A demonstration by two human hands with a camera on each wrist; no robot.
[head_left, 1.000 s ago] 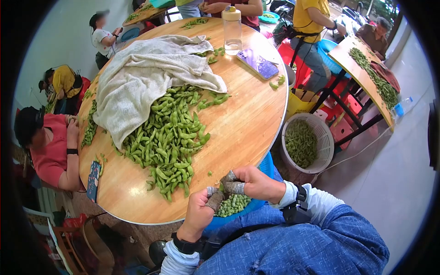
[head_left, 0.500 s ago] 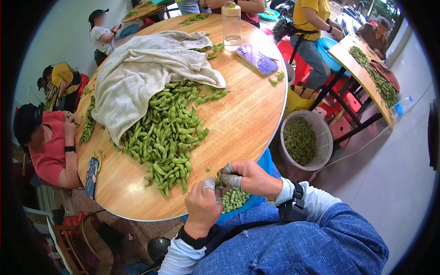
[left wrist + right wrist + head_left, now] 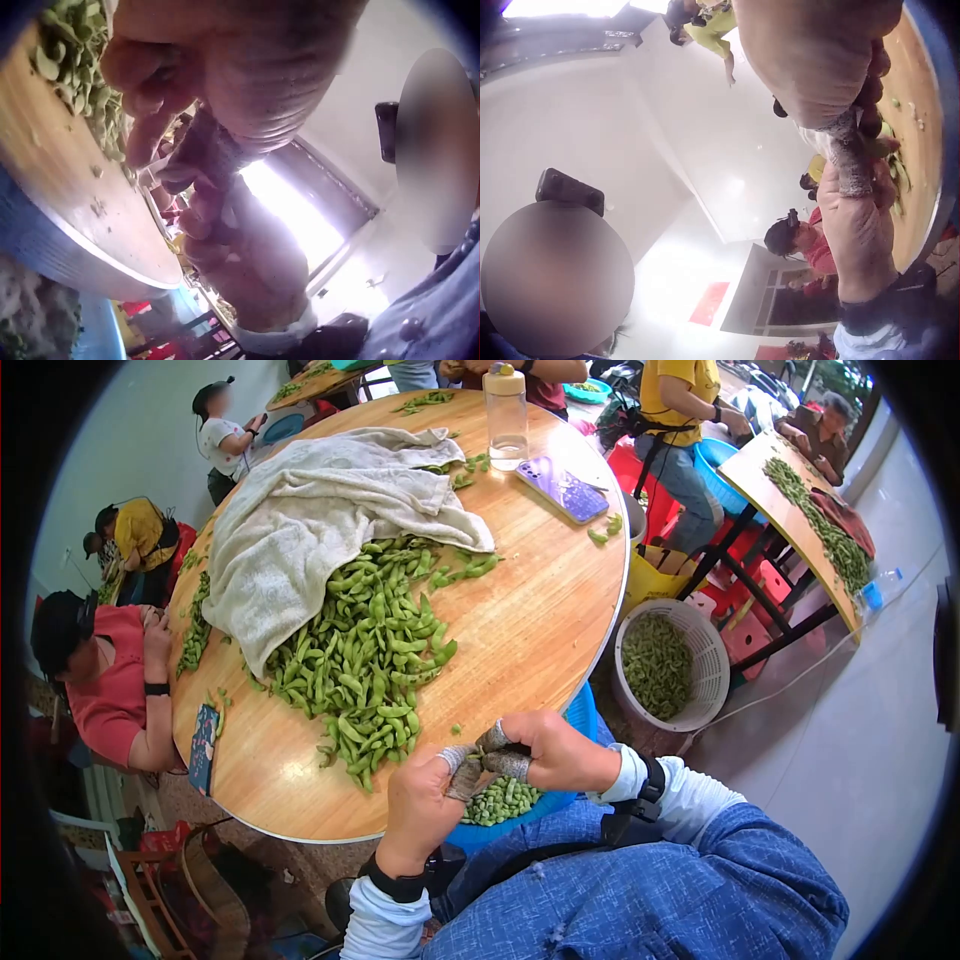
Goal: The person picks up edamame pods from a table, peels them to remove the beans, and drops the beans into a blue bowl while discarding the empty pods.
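Fingers curled into a narrow pinch, the person's left hand (image 3: 422, 802) and right hand (image 3: 565, 756) meet tip to tip over what looks like a green pod (image 3: 877, 144), mostly hidden by thumbs in grey finger covers (image 3: 510, 764). Their meeting point lies just off the near edge of a round wooden table (image 3: 530, 610), above a blue basin (image 3: 583, 712) of shelled green beans (image 3: 502, 800). The likeliest mishap would be a bean springing from the pinch and missing the basin, since the hands work close to the table edge and the covers may dull their feel; the basin itself could tip if a knee shifted, though what supports it cannot be seen. On the table, a heap of pods (image 3: 375, 645) spreads from under a pale cloth (image 3: 300, 530); those at its near end might roll toward the edge if brushed by a sleeve. Beyond sit a clear bottle (image 3: 507, 435) and a purple phone (image 3: 560, 490); on the floor to the right, a white basket (image 3: 714, 670) holds more pods. No brand or writing can be read: the bottle shows no legible label, and the phone's markings are too small.
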